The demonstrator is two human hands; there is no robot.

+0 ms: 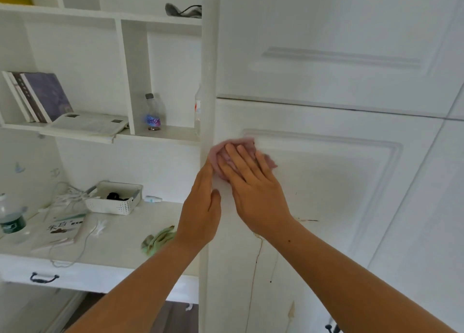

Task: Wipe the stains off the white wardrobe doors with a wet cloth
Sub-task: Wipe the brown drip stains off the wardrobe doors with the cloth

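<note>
A white wardrobe door [326, 182] with a raised panel frame fills the right half of the view. My right hand [253, 189] presses a pink cloth [221, 152] flat against the door's upper left corner, fingers straight and spread. My left hand [200, 214] rests with straight fingers on the door's left edge, just below and left of the cloth. Brown streaks [258, 252] run down the door under my right wrist, and a short dark mark [307, 220] lies to the right of it.
An upper wardrobe door [339, 44] sits above. To the left are open shelves with books [40, 95] and a bottle [152, 113]. The desk [120, 240] carries a green cloth [158, 240], a white basket [114, 201], cables, a booklet and a water bottle [11, 219].
</note>
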